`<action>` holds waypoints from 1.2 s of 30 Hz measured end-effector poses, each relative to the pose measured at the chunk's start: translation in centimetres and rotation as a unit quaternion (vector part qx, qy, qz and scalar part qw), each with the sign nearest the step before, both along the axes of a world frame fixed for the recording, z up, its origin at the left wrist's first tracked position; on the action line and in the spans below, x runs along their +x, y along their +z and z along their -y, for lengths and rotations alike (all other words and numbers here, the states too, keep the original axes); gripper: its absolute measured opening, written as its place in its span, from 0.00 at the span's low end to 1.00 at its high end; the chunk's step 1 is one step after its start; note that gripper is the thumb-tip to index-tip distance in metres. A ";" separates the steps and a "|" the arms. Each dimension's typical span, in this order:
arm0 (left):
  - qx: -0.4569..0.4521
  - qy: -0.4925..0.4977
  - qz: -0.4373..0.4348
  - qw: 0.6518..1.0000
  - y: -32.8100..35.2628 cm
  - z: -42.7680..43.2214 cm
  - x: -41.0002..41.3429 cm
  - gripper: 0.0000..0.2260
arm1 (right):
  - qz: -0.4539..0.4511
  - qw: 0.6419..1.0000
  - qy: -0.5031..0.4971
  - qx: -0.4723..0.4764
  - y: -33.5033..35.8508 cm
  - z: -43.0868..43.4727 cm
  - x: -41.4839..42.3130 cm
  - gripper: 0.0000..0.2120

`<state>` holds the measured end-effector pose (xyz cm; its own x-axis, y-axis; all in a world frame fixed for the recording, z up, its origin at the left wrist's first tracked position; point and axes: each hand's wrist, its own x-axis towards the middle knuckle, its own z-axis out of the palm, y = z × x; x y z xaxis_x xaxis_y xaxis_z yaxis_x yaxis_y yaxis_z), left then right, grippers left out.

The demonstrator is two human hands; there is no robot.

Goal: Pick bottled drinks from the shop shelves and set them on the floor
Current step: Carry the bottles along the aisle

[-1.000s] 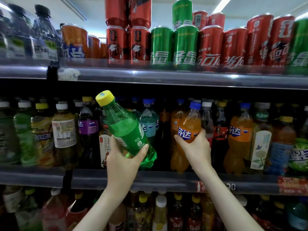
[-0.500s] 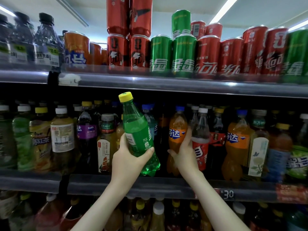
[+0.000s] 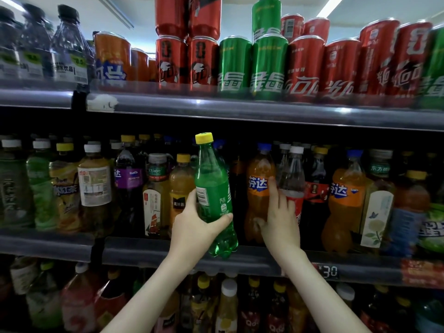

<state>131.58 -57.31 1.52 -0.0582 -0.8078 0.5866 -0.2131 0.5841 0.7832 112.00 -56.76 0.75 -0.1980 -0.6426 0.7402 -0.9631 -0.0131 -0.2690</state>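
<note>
My left hand (image 3: 193, 223) is shut on a green soda bottle (image 3: 212, 186) with a yellow cap, held upright just in front of the middle shelf's front rail (image 3: 144, 251). My right hand (image 3: 280, 218) grips the lower part of an orange soda bottle (image 3: 259, 169) with a blue cap that stands upright on that shelf. Its thumb lies on the bottle's front and its index finger points up along the right side. A clear cola bottle (image 3: 292, 174) with a red label stands right beside that hand.
Tea, juice and soda bottles (image 3: 95, 183) crowd the middle shelf on both sides. Red, green and orange cans (image 3: 235, 66) line the shelf above. More bottles (image 3: 225, 304) fill the shelf below. A price tag (image 3: 329, 272) sits on the rail near my right wrist.
The green bottle went from tilted left to upright and shifted right. The orange bottle, tilted out in my right hand before, now stands upright on the shelf.
</note>
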 end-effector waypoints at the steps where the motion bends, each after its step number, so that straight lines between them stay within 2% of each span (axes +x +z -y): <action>1: 0.002 -0.001 0.002 1.000 0.0 -0.1 -0.1 0.33 | 0.026 0.999 0.036 -0.014 0.2 -0.3 0.0 0.47; 4: 0.002 -0.014 0.017 1.000 -0.1 -0.5 -0.7 0.31 | 0.139 0.964 0.218 -0.068 1.3 -2.0 0.8 0.39; 6: -0.007 -0.040 0.039 0.998 -0.2 -1.0 -1.3 0.31 | 0.212 0.925 0.316 -0.021 2.2 -3.4 1.8 0.38; 9: -0.028 -0.101 0.092 0.990 -0.1 -1.8 -2.6 0.31 | 0.285 0.875 0.387 0.052 2.8 -4.5 2.2 0.40; 14: -0.008 -0.172 0.112 0.979 -0.9 -2.5 -4.4 0.33 | 0.362 0.853 0.375 0.014 1.7 -5.6 0.8 0.26; 17: 0.059 -0.206 0.064 0.975 -1.5 -2.4 -4.7 0.34 | 0.405 0.831 0.381 0.012 1.4 -6.2 -0.2 0.24; 19: 0.108 -0.240 0.071 0.962 -1.9 -2.3 -4.6 0.34 | 0.433 0.807 0.402 0.010 1.3 -6.5 -0.8 0.24; 21: 0.148 -0.287 0.127 0.938 -2.3 -2.6 -4.4 0.30 | 0.443 0.791 0.422 0.018 1.2 -6.7 -0.9 0.22; 23: 0.179 -0.317 0.155 0.918 -2.6 -3.0 -4.4 0.20 | 0.437 0.786 0.436 0.041 0.8 -6.7 -0.8 0.19; 26: 0.183 -0.294 0.167 0.923 -3.2 -3.3 -3.9 0.14 | 0.440 0.777 0.444 0.080 -0.1 -6.2 -0.6 0.18; 29: 0.188 -0.243 0.169 0.937 -4.6 -3.5 -2.8 0.15 | 0.447 0.768 0.444 0.118 -1.3 -5.6 -0.4 0.24; 33: 0.193 -0.171 0.189 0.948 -6.9 -4.2 -0.6 0.19 | 0.407 0.785 0.433 0.174 -3.5 -4.7 1.0 0.30; 36: 0.235 -0.152 0.181 0.943 -8.8 -5.1 1.9 0.18 | 0.390 0.791 0.429 0.195 -5.7 -4.4 3.2 0.29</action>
<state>133.47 -52.21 -7.32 -0.4567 -0.8873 0.0644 -0.3947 0.2670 0.8792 115.16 -52.35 -4.93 0.1362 -0.9372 0.3210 -0.1826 -0.3422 -0.9217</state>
